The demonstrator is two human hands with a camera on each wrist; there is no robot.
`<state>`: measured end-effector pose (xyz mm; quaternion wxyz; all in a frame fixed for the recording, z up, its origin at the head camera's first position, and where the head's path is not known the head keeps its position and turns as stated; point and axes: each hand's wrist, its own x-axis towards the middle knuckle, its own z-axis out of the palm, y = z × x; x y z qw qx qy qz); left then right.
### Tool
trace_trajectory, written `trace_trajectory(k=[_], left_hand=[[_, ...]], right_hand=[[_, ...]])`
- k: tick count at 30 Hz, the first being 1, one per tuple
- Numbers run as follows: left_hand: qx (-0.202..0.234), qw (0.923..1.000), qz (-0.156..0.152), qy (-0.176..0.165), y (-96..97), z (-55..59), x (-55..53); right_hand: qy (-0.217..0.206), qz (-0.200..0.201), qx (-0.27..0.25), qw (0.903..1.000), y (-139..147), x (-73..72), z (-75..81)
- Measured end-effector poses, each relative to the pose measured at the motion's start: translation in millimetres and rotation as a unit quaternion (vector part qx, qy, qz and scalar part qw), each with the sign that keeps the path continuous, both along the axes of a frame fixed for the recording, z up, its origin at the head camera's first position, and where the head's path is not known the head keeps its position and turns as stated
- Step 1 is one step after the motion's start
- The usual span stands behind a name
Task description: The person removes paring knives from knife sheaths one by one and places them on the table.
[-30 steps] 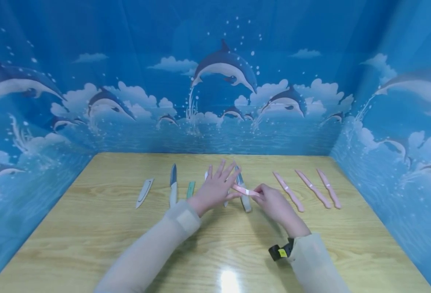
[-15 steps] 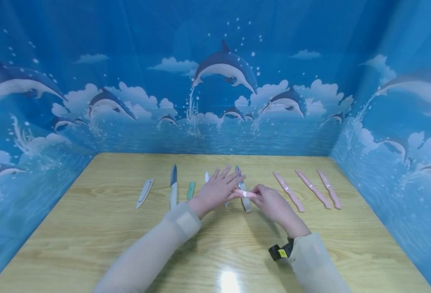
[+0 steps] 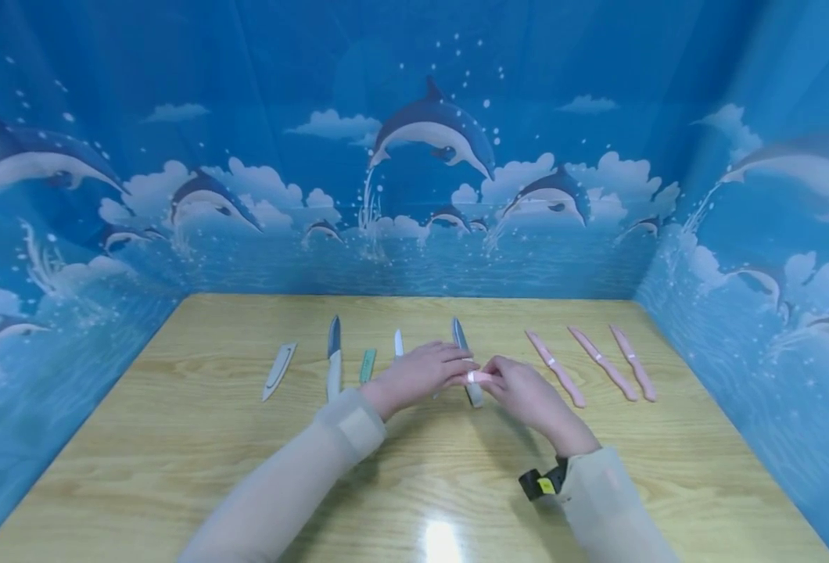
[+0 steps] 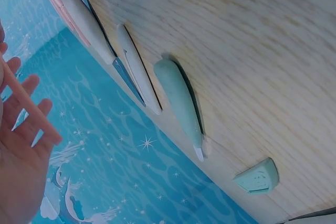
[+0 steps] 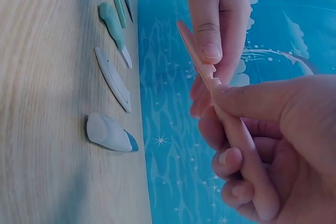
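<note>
One pink knife (image 5: 236, 129): the right hand (image 3: 532, 397) grips its handle (image 5: 254, 177), the left hand (image 3: 418, 374) pinches its sheath (image 5: 191, 45); three others (image 3: 601, 363) lie toward three o'clock.

A slim pink knife (image 5: 238, 135), lifted into the air. Held by its smooth, round-ended handle (image 5: 256, 179), along the curled fingers of the right grip (image 5: 299, 140). Pointed across towards the left grip (image 5: 220, 24); there, with its thin, flat front part (image 5: 190, 45) between thumb and fingers. Between both grips, marked with a white band (image 3: 471, 377); notched just beside the right thumb, in the right wrist view.
</note>
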<state>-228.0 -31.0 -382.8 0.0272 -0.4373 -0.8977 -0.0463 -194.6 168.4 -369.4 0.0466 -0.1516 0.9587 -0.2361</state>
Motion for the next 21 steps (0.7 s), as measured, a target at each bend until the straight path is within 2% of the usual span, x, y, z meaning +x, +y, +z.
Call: trace_trajectory(k=[7,17,21], left_hand=[[0.034,0.999,0.003,-0.029,2.5,-0.5,-0.2],[0.047,0.9978,0.002,-0.048,4.2,-2.8,-0.6],[0.052,0.996,0.008,-0.073,4.3,-2.9,-0.5]], right_hand=[[-0.009,0.006,-0.015,0.9998,4.0,0.9,0.5],[-0.014,0.006,-0.02,0.9997,5.3,0.2,2.4],[-0.026,0.004,-0.02,0.9994,5.4,-0.5,3.4]])
